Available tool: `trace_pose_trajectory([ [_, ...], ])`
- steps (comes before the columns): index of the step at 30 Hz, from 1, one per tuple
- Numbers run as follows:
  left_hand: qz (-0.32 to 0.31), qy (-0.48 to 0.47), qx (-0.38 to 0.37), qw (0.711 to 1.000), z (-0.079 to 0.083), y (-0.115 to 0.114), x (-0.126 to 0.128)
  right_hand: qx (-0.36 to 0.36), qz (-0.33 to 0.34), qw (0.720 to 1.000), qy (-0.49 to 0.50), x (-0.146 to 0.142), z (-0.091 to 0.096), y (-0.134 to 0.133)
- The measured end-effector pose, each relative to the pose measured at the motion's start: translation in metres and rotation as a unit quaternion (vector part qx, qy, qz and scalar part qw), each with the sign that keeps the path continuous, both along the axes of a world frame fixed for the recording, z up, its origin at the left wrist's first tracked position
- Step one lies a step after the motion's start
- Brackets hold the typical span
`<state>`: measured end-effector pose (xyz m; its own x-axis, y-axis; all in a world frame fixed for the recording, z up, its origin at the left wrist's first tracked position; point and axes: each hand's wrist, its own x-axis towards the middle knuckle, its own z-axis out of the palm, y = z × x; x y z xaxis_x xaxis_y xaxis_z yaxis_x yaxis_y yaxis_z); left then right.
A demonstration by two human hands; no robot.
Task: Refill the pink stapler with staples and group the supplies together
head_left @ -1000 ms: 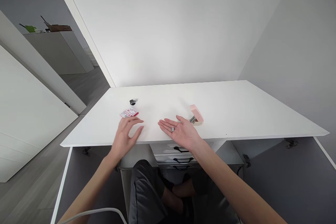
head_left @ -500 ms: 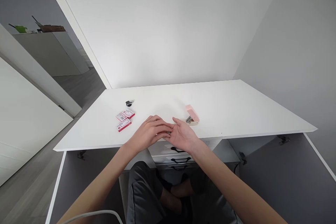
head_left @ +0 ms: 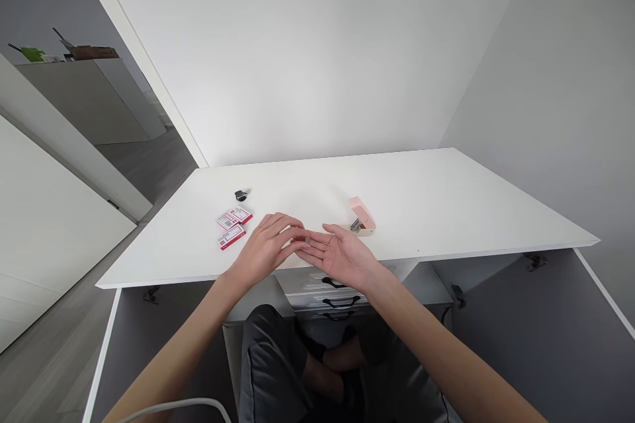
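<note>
My right hand (head_left: pixel 342 254) lies palm up over the front edge of the white desk (head_left: pixel 446 211), fingers spread. My left hand (head_left: pixel 270 243) is beside it, with thumb and fingertips pinched on a small grey strip of staples (head_left: pixel 308 238) just above the right hand's fingertips. A pink stapler (head_left: pixel 361 215) lies hinged open on the desk just behind the right hand. Two red-and-white staple boxes (head_left: pixel 232 227) lie to the left of my left hand.
A small black-and-silver object (head_left: pixel 241 195) sits behind the boxes. Drawers with black handles (head_left: pixel 337 285) are under the desk in front of my knees. A white cable (head_left: pixel 178 404) runs at the bottom left. A wall stands behind and right of the desk.
The staple strip lay in my open right palm. My left hand came over from the boxes, reached into the palm and now pinches the strip at the right fingertips.
</note>
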<state>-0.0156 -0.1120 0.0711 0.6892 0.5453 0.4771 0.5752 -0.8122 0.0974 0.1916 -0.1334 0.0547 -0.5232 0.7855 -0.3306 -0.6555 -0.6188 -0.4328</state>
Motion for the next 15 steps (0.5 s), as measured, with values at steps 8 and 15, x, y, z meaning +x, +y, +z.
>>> trace_pose_trajectory([
  [8, -0.002, 0.038, 0.035, 0.999, -0.0004, 0.0033, -0.0083, 0.012, -0.005, 0.999, -0.033, 0.0049, 0.0044, -0.0057],
  [15, -0.011, 0.067, 0.054, 0.996, 0.0009, 0.0, -0.0044, 0.025, 0.001, 0.998, -0.057, 0.0073, 0.0056, -0.0094],
])
